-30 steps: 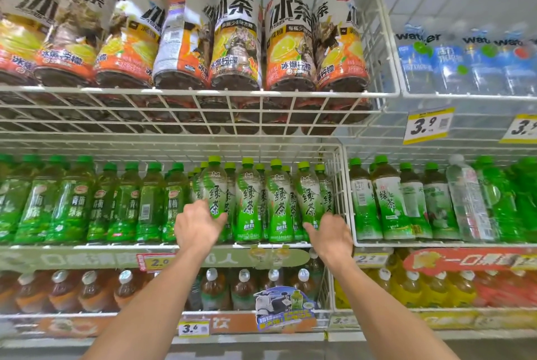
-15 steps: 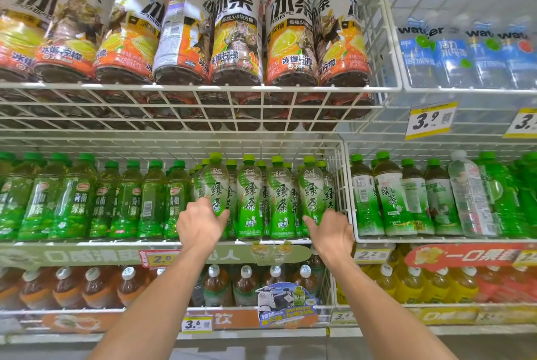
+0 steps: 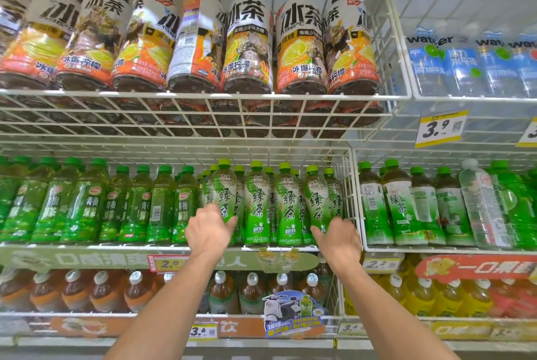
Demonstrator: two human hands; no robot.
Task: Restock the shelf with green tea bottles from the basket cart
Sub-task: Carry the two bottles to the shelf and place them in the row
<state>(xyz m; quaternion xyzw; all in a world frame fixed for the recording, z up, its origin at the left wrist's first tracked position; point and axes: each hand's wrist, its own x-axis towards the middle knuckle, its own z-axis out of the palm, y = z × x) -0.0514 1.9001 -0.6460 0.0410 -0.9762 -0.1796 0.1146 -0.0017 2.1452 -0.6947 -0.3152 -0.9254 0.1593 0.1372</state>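
- Supermarket drinks aisle: white wire shelf (image 3: 116,246), middle tier of three, seen from slightly below.
- Green tea bottles (image 3: 287,205): a front row of four with more behind, at the right end of this tier, hard against the wire divider (image 3: 347,185).
- Left hand (image 3: 207,231): cupped on the leftmost bottle (image 3: 223,194). The thumb lies across its lower front and the fingers are curled round its left flank.
- Right hand (image 3: 338,239): at the foot of the rightmost bottle (image 3: 316,199). The thumb is spread wide and touches its base, but the fingers are hidden behind the back of the hand, so I cannot tell whether they wrap it.
- Step, as judged: squaring the row between both hands. No cart is in view.
- Risk: squeezing low on the end bottles could tip the tall middle ones forward over the shallow front rail.
- Risk: a hard push rightward could jam the rightmost bottle into the divider.
- Risk: a push leftward could crowd the plum tea bottles (image 3: 87,208) standing just beside.
- Orientation: upright, long axis vertical, green caps up, labels facing outward. The apparent outward lean is probably from the wide lens.
- Above: iced tea bottles (image 3: 250,48) on the top tier.
- Below: brown tea bottles (image 3: 250,292).
- Right bay: water (image 3: 436,68) and a price tag (image 3: 440,128).
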